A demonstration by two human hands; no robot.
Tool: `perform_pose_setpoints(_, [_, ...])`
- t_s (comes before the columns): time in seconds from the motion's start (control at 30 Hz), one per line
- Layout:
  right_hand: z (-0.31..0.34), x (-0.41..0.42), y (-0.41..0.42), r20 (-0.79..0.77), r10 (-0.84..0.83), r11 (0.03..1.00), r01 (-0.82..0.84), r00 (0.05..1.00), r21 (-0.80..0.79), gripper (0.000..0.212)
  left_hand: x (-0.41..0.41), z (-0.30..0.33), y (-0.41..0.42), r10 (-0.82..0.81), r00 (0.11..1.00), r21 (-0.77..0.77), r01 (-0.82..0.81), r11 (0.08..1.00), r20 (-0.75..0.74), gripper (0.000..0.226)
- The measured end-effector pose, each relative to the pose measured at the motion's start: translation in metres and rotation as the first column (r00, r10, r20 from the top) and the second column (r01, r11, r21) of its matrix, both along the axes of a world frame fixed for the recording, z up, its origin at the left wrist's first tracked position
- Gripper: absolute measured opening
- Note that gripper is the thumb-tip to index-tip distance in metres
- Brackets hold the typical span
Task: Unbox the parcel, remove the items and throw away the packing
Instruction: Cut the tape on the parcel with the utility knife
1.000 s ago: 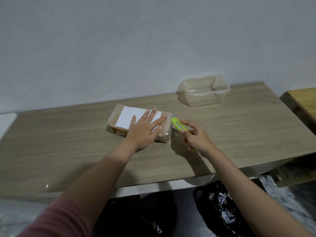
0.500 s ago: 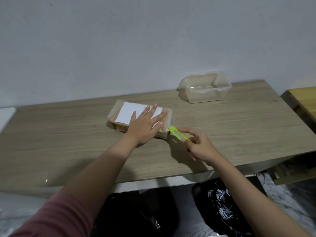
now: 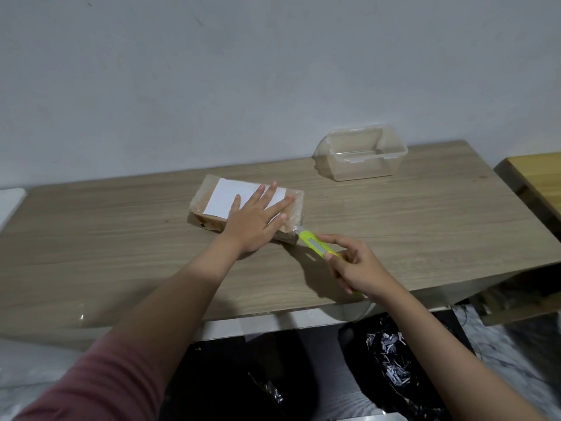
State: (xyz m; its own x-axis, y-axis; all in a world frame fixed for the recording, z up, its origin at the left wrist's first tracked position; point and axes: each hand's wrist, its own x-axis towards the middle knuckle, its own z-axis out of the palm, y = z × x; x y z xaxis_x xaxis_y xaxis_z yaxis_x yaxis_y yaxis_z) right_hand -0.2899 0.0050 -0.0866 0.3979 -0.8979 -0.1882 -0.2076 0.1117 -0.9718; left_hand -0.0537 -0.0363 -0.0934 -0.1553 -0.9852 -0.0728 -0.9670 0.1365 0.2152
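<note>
Head view. The left hand (image 3: 253, 218) lies flat, fingers spread, on top of the parcel (image 3: 212, 192), pressing it onto the table (image 3: 121, 238); it grips nothing. The fingertips reach across the white label (image 3: 226, 197) towards the parcel's far right end, and the palm overhangs its near edge. The parcel is brown, wrapped in clear film, and lies at mid-table, long axis running left to right.

The right hand (image 3: 356, 267) is closed around a yellow-green cutter (image 3: 312, 243), thumb and forefinger pinching the handle. The cutter points up and left from the fingers, and its tip meets the near right corner of the parcel, just below the left little finger. Whether the blade has entered the wrapping cannot be told.

Beyond the right fingers, near the wall, stands a clear tub (image 3: 362, 156), well apart from both hands. A red sleeve (image 3: 91, 387) covers the left upper arm.
</note>
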Motion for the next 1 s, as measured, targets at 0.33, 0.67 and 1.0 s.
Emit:
perform_pose_setpoints(0.33, [0.016, -0.014, -0.015, 0.121, -0.364, 0.927, 0.372, 0.923, -0.046, 0.025, 0.004, 0.027, 0.005, -0.019, 0.976, 0.097, 0.040, 0.994, -0.217, 0.045])
perform_pose_setpoints(0.67, [0.013, 0.039, -0.024, 0.200, -0.417, 0.904, 0.427, 0.887, -0.006, 0.036, 0.005, 0.024, 0.042, 0.433, 0.843, -0.134, -0.493, 0.860, -0.318, 0.036])
perform_pose_setpoints(1.0, [0.003, 0.058, -0.026, 0.130, -0.258, 0.966, 0.254, 0.957, 0.048, 0.050, 0.039, 0.010, 0.040, 0.355, 0.916, 0.018, -0.358, 0.933, -0.184, 0.057])
